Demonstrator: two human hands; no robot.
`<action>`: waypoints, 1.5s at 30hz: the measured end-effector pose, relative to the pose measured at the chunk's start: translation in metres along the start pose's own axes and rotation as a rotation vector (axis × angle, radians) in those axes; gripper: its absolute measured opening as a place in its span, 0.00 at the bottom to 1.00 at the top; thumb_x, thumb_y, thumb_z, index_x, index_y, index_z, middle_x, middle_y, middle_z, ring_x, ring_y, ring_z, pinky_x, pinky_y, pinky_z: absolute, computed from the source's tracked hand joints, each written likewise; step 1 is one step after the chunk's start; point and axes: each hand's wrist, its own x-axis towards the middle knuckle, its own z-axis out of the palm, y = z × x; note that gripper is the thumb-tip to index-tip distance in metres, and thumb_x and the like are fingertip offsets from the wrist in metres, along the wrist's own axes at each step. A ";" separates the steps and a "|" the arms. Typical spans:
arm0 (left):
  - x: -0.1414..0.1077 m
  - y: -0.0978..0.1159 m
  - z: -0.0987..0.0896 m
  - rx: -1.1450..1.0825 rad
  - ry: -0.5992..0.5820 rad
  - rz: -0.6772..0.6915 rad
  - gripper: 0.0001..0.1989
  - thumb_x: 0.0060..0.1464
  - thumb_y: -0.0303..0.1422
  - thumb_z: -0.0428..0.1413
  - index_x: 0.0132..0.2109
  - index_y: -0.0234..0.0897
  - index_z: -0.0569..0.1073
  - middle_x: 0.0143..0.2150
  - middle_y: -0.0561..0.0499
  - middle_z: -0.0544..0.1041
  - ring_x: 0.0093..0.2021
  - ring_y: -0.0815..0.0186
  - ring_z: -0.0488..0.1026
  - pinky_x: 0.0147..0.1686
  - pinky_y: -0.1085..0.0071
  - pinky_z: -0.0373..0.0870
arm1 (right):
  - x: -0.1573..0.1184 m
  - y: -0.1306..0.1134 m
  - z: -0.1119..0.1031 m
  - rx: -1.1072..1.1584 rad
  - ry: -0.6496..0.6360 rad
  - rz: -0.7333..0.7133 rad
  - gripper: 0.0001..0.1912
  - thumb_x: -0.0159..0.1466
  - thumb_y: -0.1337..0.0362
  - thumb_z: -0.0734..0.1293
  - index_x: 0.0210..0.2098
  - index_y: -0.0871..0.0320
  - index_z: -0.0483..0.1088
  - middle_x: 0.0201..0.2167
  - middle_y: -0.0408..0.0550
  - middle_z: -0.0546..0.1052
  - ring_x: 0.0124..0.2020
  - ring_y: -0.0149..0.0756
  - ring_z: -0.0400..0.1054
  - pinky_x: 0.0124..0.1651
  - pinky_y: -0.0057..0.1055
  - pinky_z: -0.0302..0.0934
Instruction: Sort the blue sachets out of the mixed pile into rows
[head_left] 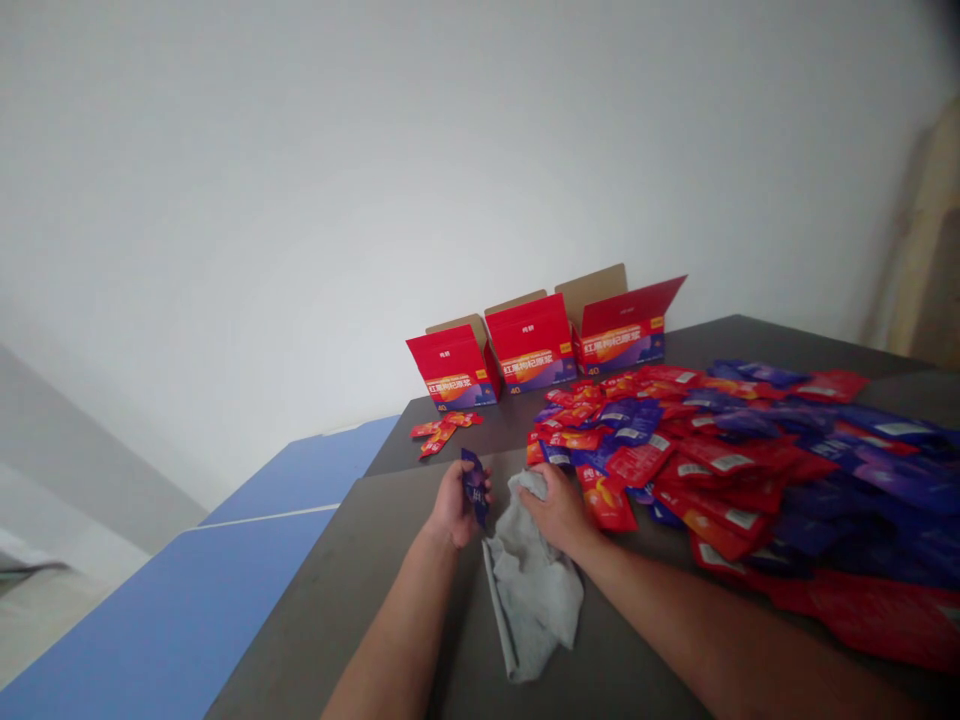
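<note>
Purple sachet (474,488) is gripped in the left hand (451,512), grey cloth (534,585) bunched in the right hand (559,508). Just a few red packets (439,437) near the open boxes (534,368), loads more in the pile (720,465) tbh.

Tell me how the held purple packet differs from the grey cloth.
The purple packet is small and printed; the grey cloth is larger and looks plain. The purple packet stands roughly upright in the left hand; the grey cloth lies crumpled on the dark table, gripped by the right hand. Both are held.
</note>
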 end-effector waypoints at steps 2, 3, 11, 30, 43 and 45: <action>0.008 0.005 0.008 0.014 0.019 -0.068 0.08 0.47 0.33 0.50 0.33 0.32 0.67 0.28 0.48 0.71 0.22 0.72 0.67 0.21 0.76 0.66 | 0.000 -0.001 0.001 0.000 -0.011 -0.003 0.10 0.56 0.61 0.65 0.36 0.57 0.66 0.37 0.48 0.72 0.40 0.37 0.67 0.43 0.33 0.61; 0.013 0.009 0.015 0.040 0.018 -0.086 0.06 0.46 0.32 0.49 0.31 0.32 0.67 0.27 0.48 0.71 0.22 0.71 0.68 0.22 0.76 0.67 | -0.001 -0.001 0.001 0.001 -0.020 -0.002 0.09 0.56 0.62 0.65 0.36 0.57 0.66 0.37 0.48 0.72 0.40 0.37 0.67 0.43 0.33 0.61; 0.045 0.019 0.094 0.931 -0.316 0.199 0.15 0.38 0.18 0.51 0.36 0.34 0.70 0.30 0.49 0.75 0.30 0.64 0.73 0.32 0.71 0.69 | -0.001 -0.003 0.003 0.006 -0.071 0.022 0.09 0.56 0.64 0.64 0.38 0.57 0.66 0.37 0.48 0.72 0.41 0.37 0.68 0.44 0.34 0.61; 0.090 -0.004 0.120 1.837 -0.472 0.733 0.19 0.49 0.44 0.57 0.45 0.39 0.71 0.46 0.44 0.74 0.46 0.57 0.72 0.44 0.69 0.66 | -0.001 -0.007 0.000 0.053 -0.082 0.031 0.12 0.55 0.65 0.66 0.40 0.57 0.67 0.40 0.50 0.73 0.44 0.40 0.67 0.48 0.36 0.61; 0.136 0.071 -0.057 1.384 0.356 0.430 0.08 0.48 0.27 0.56 0.37 0.33 0.66 0.53 0.34 0.66 0.59 0.48 0.59 0.52 0.62 0.58 | -0.006 -0.008 -0.004 -0.028 -0.150 0.063 0.09 0.57 0.63 0.65 0.37 0.56 0.65 0.37 0.46 0.71 0.40 0.36 0.67 0.44 0.33 0.60; 0.141 0.081 -0.076 1.337 0.417 0.386 0.17 0.45 0.27 0.58 0.44 0.31 0.65 0.56 0.29 0.61 0.60 0.43 0.56 0.51 0.57 0.59 | -0.007 -0.008 -0.004 -0.032 -0.160 0.071 0.09 0.57 0.63 0.65 0.38 0.56 0.65 0.38 0.46 0.71 0.40 0.36 0.66 0.44 0.33 0.60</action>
